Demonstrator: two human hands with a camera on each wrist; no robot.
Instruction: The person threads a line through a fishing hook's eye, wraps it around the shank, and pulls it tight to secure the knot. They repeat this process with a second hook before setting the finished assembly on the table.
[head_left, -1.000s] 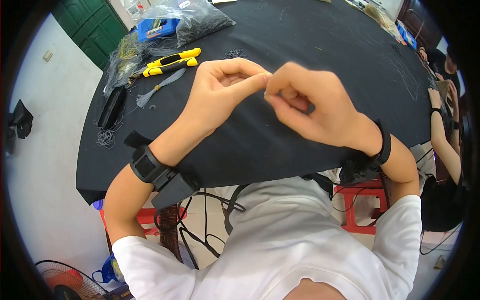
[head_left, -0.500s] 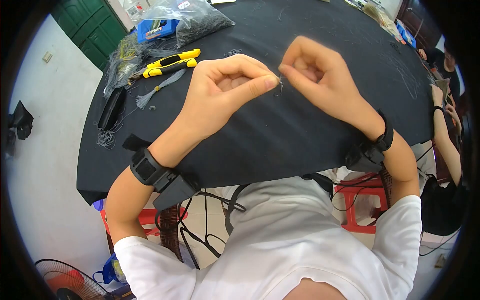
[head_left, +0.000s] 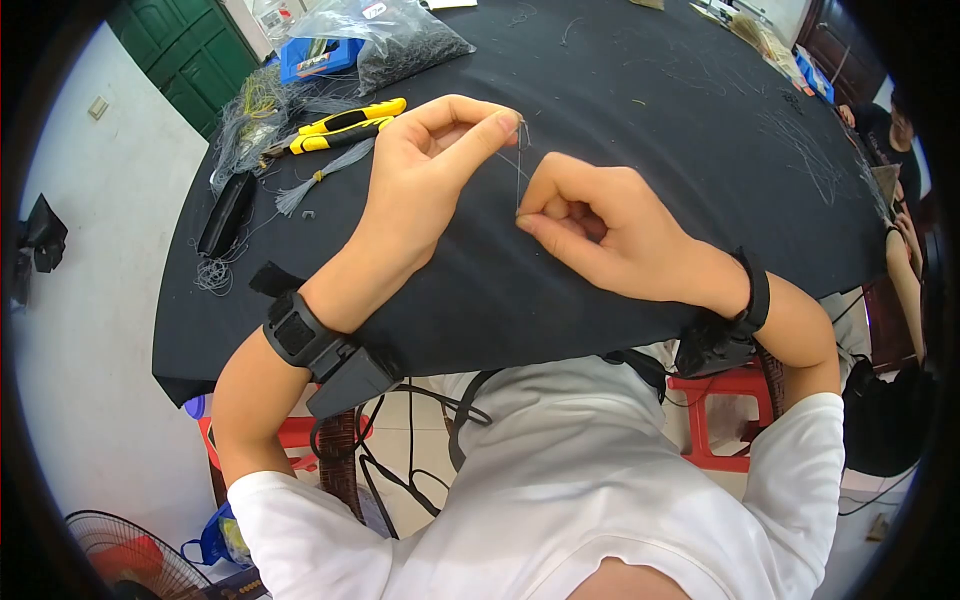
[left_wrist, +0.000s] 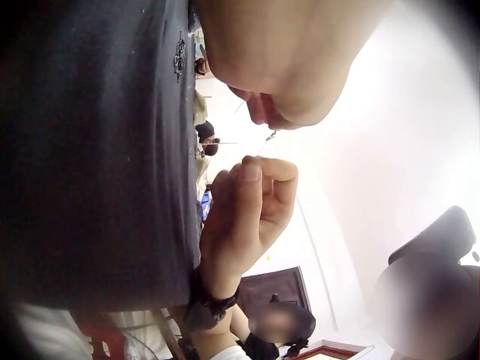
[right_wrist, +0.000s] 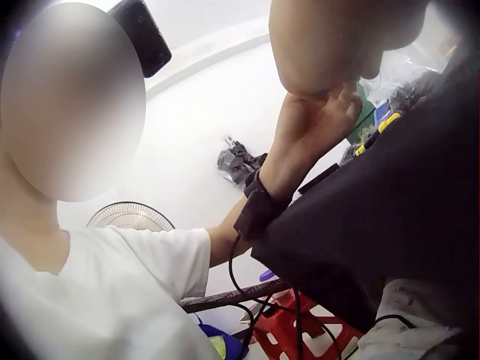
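head feed, from my remote station: left hand is raised over the black tablecloth, thumb and forefinger together in a pinch. right hand sits nearer the wearer's body, also pinching, its other fingers curled in. between the two sets of fingertips i log a thin line, nearly vertical and straight, upper end at the left fingertips, lower end at the right. left wrist view gives me a small dark piece just beside the left fingertips (too small for me to tell what it is). right wrist view: the near hand partly covers the left one, grip hidden there.

on the cloth, left of the left hand: a hand tool with yellow-and-black handles, a grey bundle of strands tied with a yellow band, and a long black case. farther back, a clear plastic bag of dark contents lies against a blue box.
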